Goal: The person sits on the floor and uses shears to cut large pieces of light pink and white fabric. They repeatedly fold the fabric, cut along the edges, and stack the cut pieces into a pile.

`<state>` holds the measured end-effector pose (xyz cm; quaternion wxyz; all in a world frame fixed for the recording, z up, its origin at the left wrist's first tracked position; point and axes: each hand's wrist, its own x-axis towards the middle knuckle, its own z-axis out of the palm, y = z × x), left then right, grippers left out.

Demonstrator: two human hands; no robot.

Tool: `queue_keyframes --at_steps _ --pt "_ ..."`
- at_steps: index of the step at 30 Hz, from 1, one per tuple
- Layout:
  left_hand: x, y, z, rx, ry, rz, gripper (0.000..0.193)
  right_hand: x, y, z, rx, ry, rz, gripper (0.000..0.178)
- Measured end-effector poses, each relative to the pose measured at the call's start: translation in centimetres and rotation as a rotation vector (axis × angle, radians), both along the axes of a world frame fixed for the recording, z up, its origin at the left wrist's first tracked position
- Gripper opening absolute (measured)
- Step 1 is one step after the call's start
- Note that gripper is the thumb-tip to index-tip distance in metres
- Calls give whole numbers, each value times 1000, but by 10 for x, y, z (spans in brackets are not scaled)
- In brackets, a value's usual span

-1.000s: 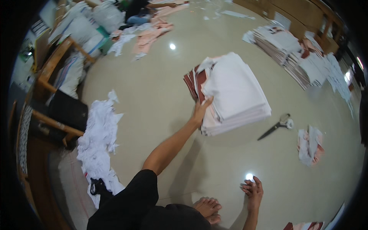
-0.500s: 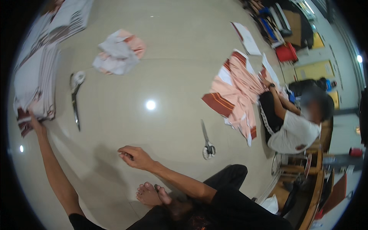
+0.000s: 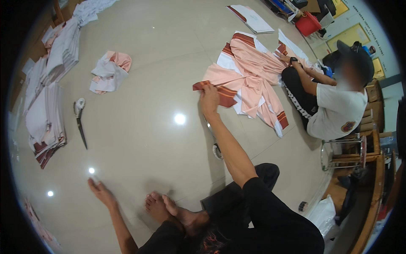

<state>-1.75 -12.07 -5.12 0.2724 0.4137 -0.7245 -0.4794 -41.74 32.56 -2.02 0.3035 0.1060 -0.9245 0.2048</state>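
My right hand (image 3: 209, 99) reaches forward, its fingers closed on the maroon border of a peach-and-white cloth (image 3: 258, 86) spread in loose folds on the floor. Under that forearm lies a pair of scissors (image 3: 217, 151), mostly hidden, with part of its handle showing. Low on the left, my left hand (image 3: 100, 191) is open and holds nothing, its fingers pointing forward above the floor. Farther ahead of it rests another pair of scissors (image 3: 80, 120) with white wrapping on the handle. A crumpled white-and-peach cloth (image 3: 111, 72) lies beyond.
Stacks of folded white cloth (image 3: 44, 112) line the left side. At the right a person (image 3: 334, 101) sits on the floor, hands on the far side of the peach cloth. A folded white piece (image 3: 253, 19), a red bucket (image 3: 308, 24) and a stool (image 3: 344, 152) stand out beyond.
My left hand has left the folded stack and drawn back toward me. My right hand has swung forward and right onto the peach cloth's maroon border. The view has turned rightward.
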Motion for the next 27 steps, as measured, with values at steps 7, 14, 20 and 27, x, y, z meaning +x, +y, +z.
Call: queue_keyframes --at_steps 7,14,20,27 --pt "-28 122 86 321 4 -301 42 153 -174 -21 -353 -497 622 17" --pt "-2 143 41 -75 -154 -205 53 322 -185 20 -720 -1173 855 31" --pt "28 134 51 -97 -355 -304 46 261 -109 60 -492 -906 427 41" --pt "-5 157 81 717 -246 -599 33 260 -141 29 -144 -697 401 28"
